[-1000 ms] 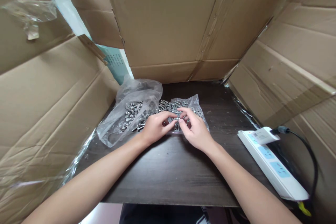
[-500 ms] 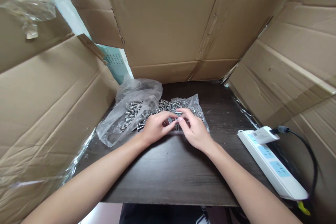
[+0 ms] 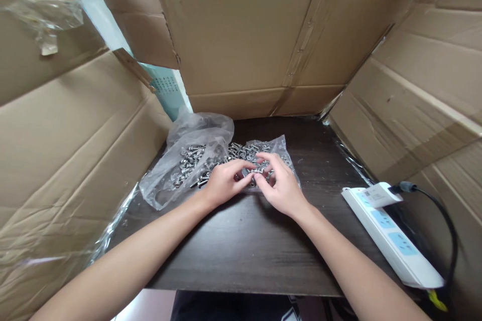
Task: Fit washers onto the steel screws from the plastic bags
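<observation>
L hand [image 3: 225,181] here, fingers clamped on small silver metal fastener [image 3: 256,171] btwn hands; R hand [image 3: 280,185] right beside it, can't tell if fingers grip, clear plastic bag [image 3: 280,142] under, dark-brown counter [image 3: 241,246]

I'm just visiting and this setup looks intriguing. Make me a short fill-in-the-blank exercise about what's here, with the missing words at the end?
1. The white power strip lies on the person's ____ side of the dark tabletop.
2. The brown walls around it are made of ____.
3. The bunched, cloudy plastic bag lies closer to the ____ hand than to the right hand.

Missing words: right; cardboard; left.
</observation>
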Available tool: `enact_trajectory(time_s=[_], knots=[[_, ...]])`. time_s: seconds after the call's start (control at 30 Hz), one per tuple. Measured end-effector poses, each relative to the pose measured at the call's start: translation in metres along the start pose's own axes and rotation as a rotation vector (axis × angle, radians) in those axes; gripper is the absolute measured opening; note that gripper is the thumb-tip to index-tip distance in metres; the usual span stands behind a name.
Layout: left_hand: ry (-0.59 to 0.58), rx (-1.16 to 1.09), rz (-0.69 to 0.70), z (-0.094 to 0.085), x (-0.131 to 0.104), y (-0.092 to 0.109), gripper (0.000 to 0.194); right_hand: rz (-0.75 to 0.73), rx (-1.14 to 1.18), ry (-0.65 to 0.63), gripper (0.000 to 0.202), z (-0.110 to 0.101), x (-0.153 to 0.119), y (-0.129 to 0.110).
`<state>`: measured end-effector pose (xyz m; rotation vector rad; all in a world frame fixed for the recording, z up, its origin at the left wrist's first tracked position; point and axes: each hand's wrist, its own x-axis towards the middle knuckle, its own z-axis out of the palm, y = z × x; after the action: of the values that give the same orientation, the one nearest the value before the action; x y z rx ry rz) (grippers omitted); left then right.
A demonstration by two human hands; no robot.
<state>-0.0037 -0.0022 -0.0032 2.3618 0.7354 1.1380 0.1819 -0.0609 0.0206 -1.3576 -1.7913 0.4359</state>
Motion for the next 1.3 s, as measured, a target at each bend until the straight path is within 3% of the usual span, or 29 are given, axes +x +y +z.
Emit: enact_trajectory(time_s=[0.07, 0.2, 0.4, 0.57, 0.73, 0.87, 1.03, 1.3], knots=[[-0.001, -0.005, 0.002, 0.0002, -0.0003, -0.0004, 0.014, 0.002, 0.004, -0.014, 0.041, -0.0001, -0.0004, 0.0001], [0.015, 0.005, 0.010, 0.0004, -0.0004, -0.0001, 0.014, 0.058, 0.011, -0.064, 0.031, -0.0002, -0.0008, 0.0018], [0.008, -0.012, 0.006, 0.0004, -0.0005, 0.0003, 0.015, 0.017, -0.002, -0.008, 0.040, 0.0004, -0.0005, 0.0016], [0.005, -0.004, 0.007, 0.0000, -0.0004, 0.0009, 0.014, 0.065, -0.005, -0.058, 0.027, -0.0010, 0.0003, -0.0001], [0.005, -0.008, 0.013, 0.0000, -0.0004, 0.0001, 0.014, -0.004, -0.029, -0.012, 0.039, 0.0005, -0.0002, 0.0000], [0.018, 0.000, 0.023, 0.0007, -0.0001, 0.0003, 0.013, 0.048, -0.021, -0.060, 0.028, 0.0004, 0.0001, 0.0003], [0.019, -0.005, 0.026, 0.0007, 0.0001, 0.0006, 0.013, -0.007, -0.042, 0.002, 0.034, 0.0001, 0.0001, 0.0004], [0.007, -0.015, 0.009, 0.0008, -0.0003, 0.0001, 0.013, 0.027, -0.032, -0.025, 0.027, -0.0012, 0.0003, -0.0002]])
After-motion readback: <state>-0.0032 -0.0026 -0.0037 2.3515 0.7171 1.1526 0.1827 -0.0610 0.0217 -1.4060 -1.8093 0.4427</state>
